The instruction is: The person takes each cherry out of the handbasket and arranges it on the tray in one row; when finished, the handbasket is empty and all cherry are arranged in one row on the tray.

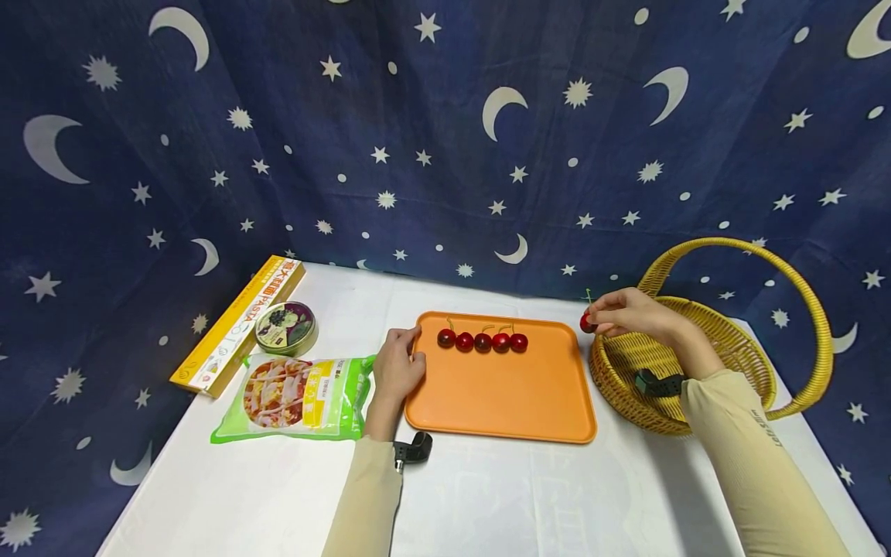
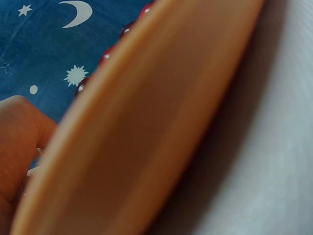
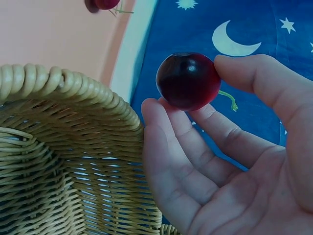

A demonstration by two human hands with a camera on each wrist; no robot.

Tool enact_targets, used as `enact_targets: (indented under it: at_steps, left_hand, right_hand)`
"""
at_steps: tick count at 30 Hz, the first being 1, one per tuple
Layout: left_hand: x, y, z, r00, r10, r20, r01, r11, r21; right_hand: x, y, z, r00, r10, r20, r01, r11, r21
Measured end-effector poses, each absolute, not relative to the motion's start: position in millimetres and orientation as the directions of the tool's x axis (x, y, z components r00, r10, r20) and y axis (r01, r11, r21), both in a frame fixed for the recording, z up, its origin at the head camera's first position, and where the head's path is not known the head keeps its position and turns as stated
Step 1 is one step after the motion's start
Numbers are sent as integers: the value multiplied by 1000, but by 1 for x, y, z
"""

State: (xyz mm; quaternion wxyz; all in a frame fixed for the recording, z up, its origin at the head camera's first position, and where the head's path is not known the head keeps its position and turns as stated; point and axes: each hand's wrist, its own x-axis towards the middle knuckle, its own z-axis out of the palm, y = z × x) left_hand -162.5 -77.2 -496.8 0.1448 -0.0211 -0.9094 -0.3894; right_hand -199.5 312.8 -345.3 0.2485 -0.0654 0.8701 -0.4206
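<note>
Between its thumb and fingertips, the right hand (image 1: 629, 311) pinches a dark red cherry (image 3: 188, 81) with a green stem, over the near-left rim of the wicker basket (image 1: 769, 360). The left hand (image 1: 398, 367) grips the left edge of the orange tray (image 1: 501, 394), its thumb on the rim; the tray hides part of this hand in the left wrist view. Several cherries (image 1: 483, 342) with stems sit in a row along the far side of the tray.
Left of the tray lie a green bag of food (image 1: 299, 394), a round tin (image 1: 285, 326) and a long yellow pasta box (image 1: 240, 325). The basket's tall handle (image 1: 821, 325) arches on the right. A dark blue curtain (image 1: 445, 155) with moons and stars hangs behind the white table (image 1: 487, 503).
</note>
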Motion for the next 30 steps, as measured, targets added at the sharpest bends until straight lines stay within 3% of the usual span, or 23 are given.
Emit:
enact_targets:
  at_steps: [30]
  left_hand:
    - [-161,-76,-495,-956,-82,280,147,694,705]
  right_hand:
    - [-203,304,-350,-867,-332,-371,102,611,-785]
